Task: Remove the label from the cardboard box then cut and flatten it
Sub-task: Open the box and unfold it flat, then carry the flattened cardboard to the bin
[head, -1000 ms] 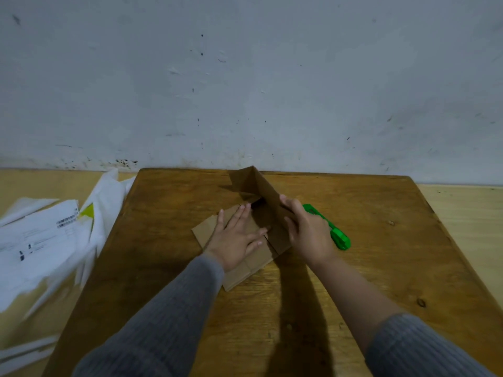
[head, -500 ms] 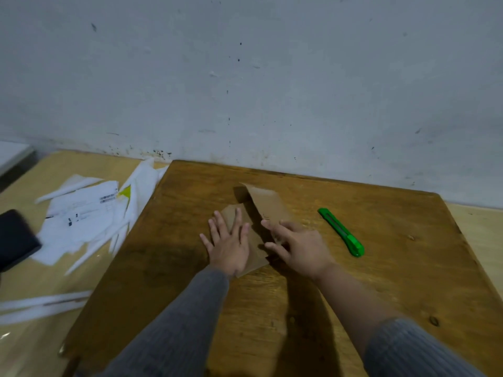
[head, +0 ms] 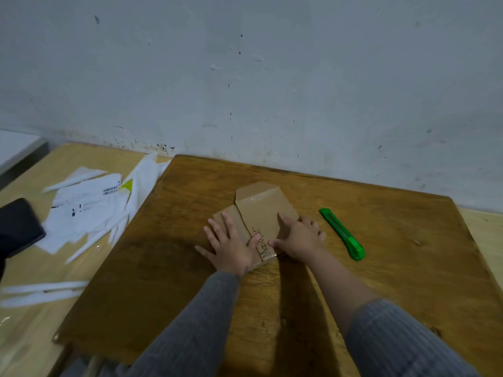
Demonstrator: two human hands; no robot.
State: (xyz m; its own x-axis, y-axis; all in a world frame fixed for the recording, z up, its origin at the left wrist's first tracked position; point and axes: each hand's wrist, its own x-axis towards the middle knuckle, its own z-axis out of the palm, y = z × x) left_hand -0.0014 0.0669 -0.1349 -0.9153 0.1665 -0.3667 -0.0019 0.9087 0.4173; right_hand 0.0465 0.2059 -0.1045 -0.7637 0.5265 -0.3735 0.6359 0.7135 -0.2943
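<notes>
One flattened brown cardboard box (head: 262,213), handwritten lettering across its top panel, lies at the middle of a dark brown wooden board (head: 168,268) set against a scuffed white wall (head: 245,77). Two hands press it flat. The left hand (head: 230,244), fingers straight and spread, rests palm-down on the box's left panel, its fingertips on the cardboard and its thumb just beside the lettering. The right hand (head: 298,238), fingers likewise straight, bears on the box's right edge, thumb on the top panel near the lettering, the other fingers reaching past the edge onto the board. Neither hand grasps anything. One green plastic utility knife (head: 342,234) lies on the board just right of the box, apart from the right hand. Left of the board, a heap of torn white paper labels (head: 87,205) covers a pale surface beside one black object (head: 16,227).
</notes>
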